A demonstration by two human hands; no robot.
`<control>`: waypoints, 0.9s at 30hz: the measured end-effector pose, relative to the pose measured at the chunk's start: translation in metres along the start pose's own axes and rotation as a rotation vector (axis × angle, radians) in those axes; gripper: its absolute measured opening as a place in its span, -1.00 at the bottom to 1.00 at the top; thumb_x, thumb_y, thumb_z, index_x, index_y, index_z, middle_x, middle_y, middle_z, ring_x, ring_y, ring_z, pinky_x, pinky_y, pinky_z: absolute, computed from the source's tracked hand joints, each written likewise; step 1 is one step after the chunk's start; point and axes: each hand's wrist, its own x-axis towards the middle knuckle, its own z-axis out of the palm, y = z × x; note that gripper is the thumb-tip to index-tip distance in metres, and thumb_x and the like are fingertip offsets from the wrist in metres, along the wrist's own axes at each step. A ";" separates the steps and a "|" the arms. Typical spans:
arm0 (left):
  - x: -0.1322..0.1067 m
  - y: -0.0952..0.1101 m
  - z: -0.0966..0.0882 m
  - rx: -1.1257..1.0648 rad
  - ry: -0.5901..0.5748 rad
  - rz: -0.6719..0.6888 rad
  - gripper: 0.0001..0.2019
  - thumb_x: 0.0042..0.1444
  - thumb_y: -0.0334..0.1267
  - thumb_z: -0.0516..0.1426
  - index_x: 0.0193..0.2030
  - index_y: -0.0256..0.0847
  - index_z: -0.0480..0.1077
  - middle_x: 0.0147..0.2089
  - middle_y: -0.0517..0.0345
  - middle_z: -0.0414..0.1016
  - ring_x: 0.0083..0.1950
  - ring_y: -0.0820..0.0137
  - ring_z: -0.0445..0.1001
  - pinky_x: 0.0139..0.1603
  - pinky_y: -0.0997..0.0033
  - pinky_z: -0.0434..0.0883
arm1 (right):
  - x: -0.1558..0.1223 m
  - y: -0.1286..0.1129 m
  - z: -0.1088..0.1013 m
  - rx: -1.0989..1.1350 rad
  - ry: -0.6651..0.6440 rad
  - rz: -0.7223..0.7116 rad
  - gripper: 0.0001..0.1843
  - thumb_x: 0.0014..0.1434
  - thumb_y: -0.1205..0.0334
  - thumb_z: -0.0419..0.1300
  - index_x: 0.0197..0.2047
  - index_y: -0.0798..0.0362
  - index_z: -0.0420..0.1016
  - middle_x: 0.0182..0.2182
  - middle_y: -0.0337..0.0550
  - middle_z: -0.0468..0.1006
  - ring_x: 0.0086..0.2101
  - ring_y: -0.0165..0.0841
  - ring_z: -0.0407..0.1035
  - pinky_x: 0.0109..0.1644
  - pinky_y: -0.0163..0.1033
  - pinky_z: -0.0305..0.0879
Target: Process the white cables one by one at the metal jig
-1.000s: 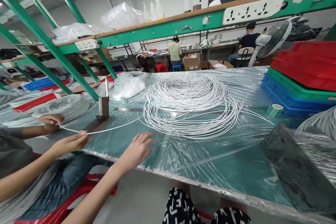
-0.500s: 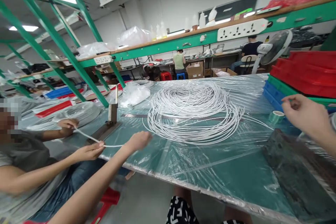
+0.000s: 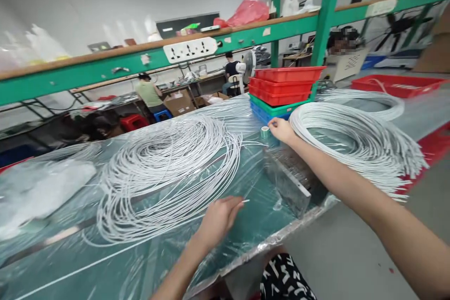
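My left hand (image 3: 220, 220) is closed around a white cable (image 3: 105, 258); a short end pokes out past the fingertips, and the rest trails off to the lower left across the table. Behind it lies a large loose coil of white cable (image 3: 140, 192). My right hand (image 3: 281, 131) is reached out at the far side, thumb and finger pinched together beside a green tape roll (image 3: 265, 132). Whatever those fingertips hold, if anything, is too small to make out. Below the right forearm stands a dark metal block (image 3: 286, 183).
Stacked red trays (image 3: 284, 86), with green and blue ones below, stand behind my right hand. Another bundle of white cable (image 3: 355, 136) lies to the right. A clear plastic bag (image 3: 45, 192) is at left. A green shelf beam (image 3: 116, 68) with a power strip (image 3: 191, 50) crosses above.
The view has swung to the right. My left hand has moved right with the cable, away from the co-worker, who is out of view. My right hand is now beside the tape roll.
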 end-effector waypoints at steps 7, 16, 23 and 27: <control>0.091 0.035 0.037 0.047 0.099 0.078 -0.68 0.41 -0.25 -0.10 -0.05 -0.12 0.49 -0.24 0.12 0.50 -0.23 0.36 0.52 -0.26 0.45 0.31 | 0.000 -0.009 0.000 -0.084 -0.098 -0.069 -0.77 0.25 0.19 0.11 -0.14 -0.02 0.58 -0.28 -0.14 0.62 -0.25 -0.29 0.47 -0.22 -0.34 0.23; 0.114 0.045 0.056 0.046 0.203 0.075 -0.66 0.41 -0.27 -0.10 -0.30 -0.16 0.44 -0.33 0.14 0.47 -0.29 0.39 0.47 -0.32 0.40 0.21 | 0.016 0.001 0.012 0.061 -0.182 -0.060 -0.85 0.18 0.24 0.19 -0.33 0.05 0.59 -0.41 -0.20 0.56 -0.36 -0.38 0.40 -0.32 -0.40 0.15; 0.119 0.042 0.058 0.053 0.201 0.123 -0.67 0.40 -0.30 -0.11 -0.32 -0.18 0.41 -0.35 0.11 0.46 -0.34 0.39 0.45 -0.36 0.40 0.17 | 0.016 -0.003 0.006 0.279 -0.287 0.089 -0.78 0.21 0.32 0.12 -0.37 0.16 0.57 -0.71 -0.38 0.23 -0.65 -0.53 0.13 -0.51 -0.41 0.06; 0.121 0.041 0.057 0.059 0.186 0.119 -0.67 0.39 -0.31 -0.10 -0.34 -0.19 0.40 -0.36 0.11 0.46 -0.35 0.38 0.45 -0.39 0.40 0.14 | 0.017 -0.002 0.006 0.336 -0.304 0.154 -0.78 0.23 0.29 0.12 -0.33 0.16 0.57 -0.74 -0.41 0.15 -0.70 -0.54 0.05 -0.60 -0.41 0.00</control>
